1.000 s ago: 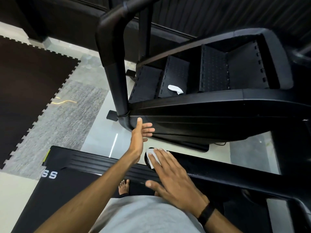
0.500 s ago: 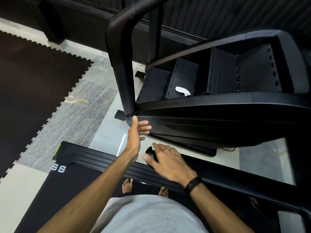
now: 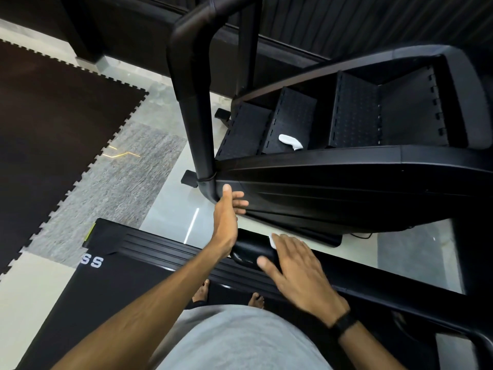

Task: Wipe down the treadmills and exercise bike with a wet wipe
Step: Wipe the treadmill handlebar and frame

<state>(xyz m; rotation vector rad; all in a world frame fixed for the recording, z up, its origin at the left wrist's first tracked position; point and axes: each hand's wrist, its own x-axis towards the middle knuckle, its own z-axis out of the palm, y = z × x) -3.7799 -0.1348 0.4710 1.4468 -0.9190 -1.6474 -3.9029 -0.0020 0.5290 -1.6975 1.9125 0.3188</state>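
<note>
I stand on a black treadmill (image 3: pixel 112 279) and look down at its handrail end (image 3: pixel 246 252). My right hand (image 3: pixel 298 271) lies flat over that rail with a white wet wipe (image 3: pixel 272 240) pressed under the fingers; only the wipe's edge shows by the fingertips. My left hand (image 3: pixel 226 217) is held out ahead, fingers apart, holding nothing. It hovers beside the lower corner of a black stair machine (image 3: pixel 346 188).
A second crumpled white wipe (image 3: pixel 289 141) lies on one of the stair machine's steps. Its thick black upright handle (image 3: pixel 197 102) rises just beyond my left hand. A dark puzzle mat (image 3: pixel 48 124) and grey carpet cover the floor to the left. My bare feet (image 3: pixel 202 291) stand on the belt.
My right hand slid over the rail's tip and back to the right, so the wipe's edge shows again at the fingertips. My left hand stayed raised and open.
</note>
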